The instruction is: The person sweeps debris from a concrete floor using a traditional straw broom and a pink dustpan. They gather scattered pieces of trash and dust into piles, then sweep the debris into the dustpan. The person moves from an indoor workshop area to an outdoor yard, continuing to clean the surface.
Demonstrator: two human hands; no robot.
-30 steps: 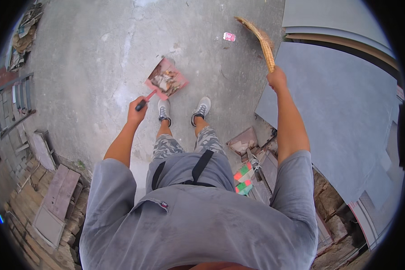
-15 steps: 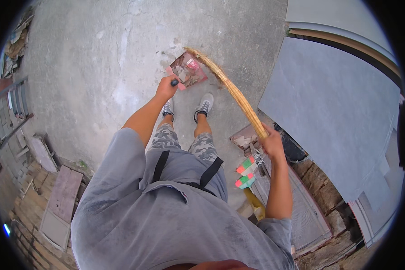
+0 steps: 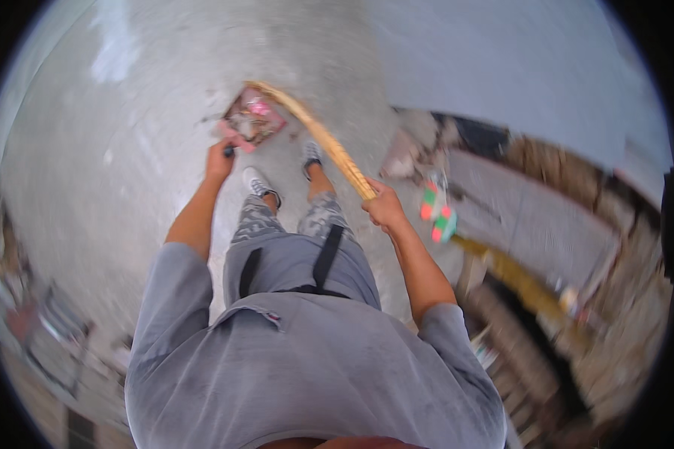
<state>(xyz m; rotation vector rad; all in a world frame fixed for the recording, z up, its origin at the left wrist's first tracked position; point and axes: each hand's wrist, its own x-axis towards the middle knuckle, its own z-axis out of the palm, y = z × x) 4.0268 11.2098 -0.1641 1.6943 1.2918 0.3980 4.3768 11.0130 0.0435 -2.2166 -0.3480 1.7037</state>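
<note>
My left hand [image 3: 219,161] is closed round the dark-tipped handle of a pink dustpan [image 3: 236,137] held in front of my feet. Scraps of litter [image 3: 253,122] lie in the pan, among them a bright pink piece. In my right hand [image 3: 386,206] is the near end of a long, straw-coloured broom [image 3: 316,129]. The broom curves away to the far left, and its tip reaches the far edge of the dustpan. Motion blur softens the fine detail.
Grey concrete floor [image 3: 150,142] spreads ahead and to the left. On the right lie a large grey-blue panel [image 3: 502,60], a flat ribbed sheet [image 3: 524,202], and brushes with red and green heads [image 3: 443,223]. Blurred clutter [image 3: 45,314] lines the lower left.
The view has turned, so the floor and right-side clutter appear shifted and blurred. Both hands, still holding dustpan and broom, appear farther left. My feet have changed position in a step.
</note>
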